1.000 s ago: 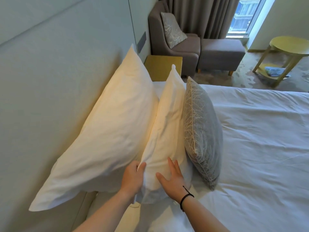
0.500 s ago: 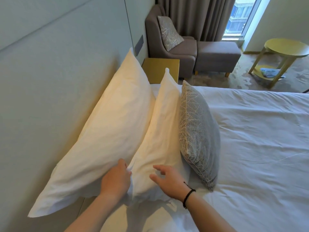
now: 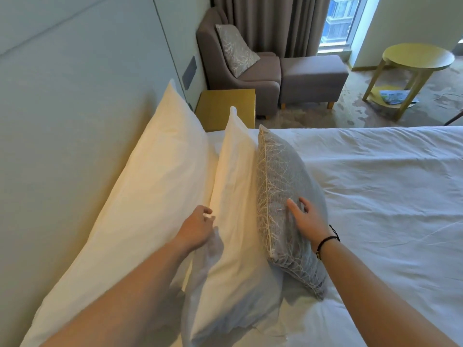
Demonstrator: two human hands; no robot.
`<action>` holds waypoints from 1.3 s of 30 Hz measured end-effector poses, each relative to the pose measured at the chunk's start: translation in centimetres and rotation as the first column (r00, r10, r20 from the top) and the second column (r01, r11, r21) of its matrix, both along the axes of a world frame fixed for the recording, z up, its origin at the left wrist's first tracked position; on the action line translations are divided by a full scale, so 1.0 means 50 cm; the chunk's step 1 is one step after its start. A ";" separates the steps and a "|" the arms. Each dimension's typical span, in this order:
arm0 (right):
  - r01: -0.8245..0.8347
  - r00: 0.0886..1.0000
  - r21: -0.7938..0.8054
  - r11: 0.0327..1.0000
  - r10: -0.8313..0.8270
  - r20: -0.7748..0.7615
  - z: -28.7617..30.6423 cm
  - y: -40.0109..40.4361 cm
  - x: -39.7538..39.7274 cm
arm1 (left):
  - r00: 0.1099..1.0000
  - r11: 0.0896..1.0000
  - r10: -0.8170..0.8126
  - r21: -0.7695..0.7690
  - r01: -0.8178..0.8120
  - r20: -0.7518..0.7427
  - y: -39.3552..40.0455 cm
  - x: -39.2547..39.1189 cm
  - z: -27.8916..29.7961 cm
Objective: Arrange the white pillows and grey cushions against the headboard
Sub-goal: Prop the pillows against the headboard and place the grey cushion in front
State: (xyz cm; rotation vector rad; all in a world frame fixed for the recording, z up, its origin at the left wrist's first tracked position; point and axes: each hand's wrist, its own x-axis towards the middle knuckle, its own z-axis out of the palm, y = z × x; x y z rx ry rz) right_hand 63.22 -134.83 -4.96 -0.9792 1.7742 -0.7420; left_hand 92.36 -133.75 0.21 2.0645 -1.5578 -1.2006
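A large white pillow (image 3: 140, 196) leans on the pale headboard (image 3: 62, 121). A second white pillow (image 3: 235, 196) stands on edge in front of it. A grey cushion (image 3: 283, 181) with a pale branch pattern leans against that second pillow. My left hand (image 3: 198, 227) sits in the gap between the two white pillows, fingers loosely curled, holding nothing. My right hand (image 3: 304, 220) lies flat with spread fingers on the cushion's front face. A black band circles the right wrist.
White bed sheet (image 3: 375, 196) stretches to the right. A yellow bedside table (image 3: 225, 108) stands past the pillows. Beyond it are a grey armchair (image 3: 238, 71) with another patterned cushion (image 3: 235, 48), a footstool (image 3: 313, 76) and a round yellow table (image 3: 418, 58).
My right hand has left the second white pillow and moved right onto the grey cushion. My left hand has moved up between the two white pillows. The view has shifted closer.
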 end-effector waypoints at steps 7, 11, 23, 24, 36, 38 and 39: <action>0.071 0.995 0.091 0.993 -0.077 0.065 -0.113 -0.051 -0.059 | 1.000 1.000 -0.007 -0.017 0.007 0.012 -0.269 -0.064 -0.049; 0.106 0.990 0.130 0.986 -0.117 0.081 -0.155 -0.080 -0.091 | 0.992 0.989 0.127 -0.081 -0.126 -0.002 -0.396 -0.087 -0.084; 0.133 0.982 0.047 0.990 -0.137 0.127 -0.215 -0.095 -0.093 | 0.980 0.954 0.189 -0.226 -0.196 -0.056 -0.604 -0.080 -0.083; 0.134 0.983 0.045 0.990 -0.138 0.122 -0.216 -0.095 -0.093 | 0.987 0.937 0.147 -0.327 -0.119 0.063 -0.614 -0.073 -0.072; 0.127 0.979 0.063 0.990 -0.136 0.154 -0.231 -0.092 -0.103 | 0.783 0.771 -0.070 -0.464 0.435 0.618 -0.500 -0.139 0.007; 0.131 0.975 0.064 0.989 -0.141 0.171 -0.231 -0.092 -0.109 | 0.824 0.786 -0.238 -0.397 0.474 0.514 -0.385 -0.208 0.000; 0.134 0.973 0.064 0.989 -0.144 0.178 -0.231 -0.093 -0.111 | 0.826 0.810 -0.303 -0.328 0.486 0.476 -0.323 -0.237 -0.005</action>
